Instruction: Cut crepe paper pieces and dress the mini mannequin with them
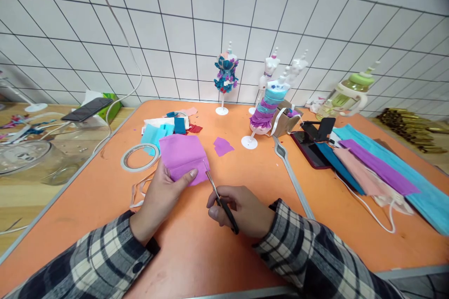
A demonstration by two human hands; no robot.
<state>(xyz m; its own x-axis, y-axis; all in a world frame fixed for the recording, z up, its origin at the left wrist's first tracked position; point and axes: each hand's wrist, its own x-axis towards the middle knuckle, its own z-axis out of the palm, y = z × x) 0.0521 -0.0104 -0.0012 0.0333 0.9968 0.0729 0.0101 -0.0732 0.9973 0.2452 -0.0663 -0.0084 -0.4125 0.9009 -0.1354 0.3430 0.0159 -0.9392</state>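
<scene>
A piece of purple fabric (184,154) is pinched in my left hand (166,191), the thumb on its front and the fingers behind it. My right hand (242,208) grips black-handled scissors (214,188), whose blade tips reach the fabric's right edge; whether they cut into it I cannot make out. Just beyond lies a smaller purple scrap (223,146) on the orange table (196,252). Left of the fabric are a roll of white tape (123,161), light blue cloth (149,135) and a loop of thin pale ribbon (135,194).
Small dress forms (226,74) wrapped in coloured fabric stand at the back, beside a cardboard box (286,124). To the right lie a phone (308,149), folded cloth strips (382,166) and a green-lidded bottle (345,96). A plastic container (26,159) sits at left.
</scene>
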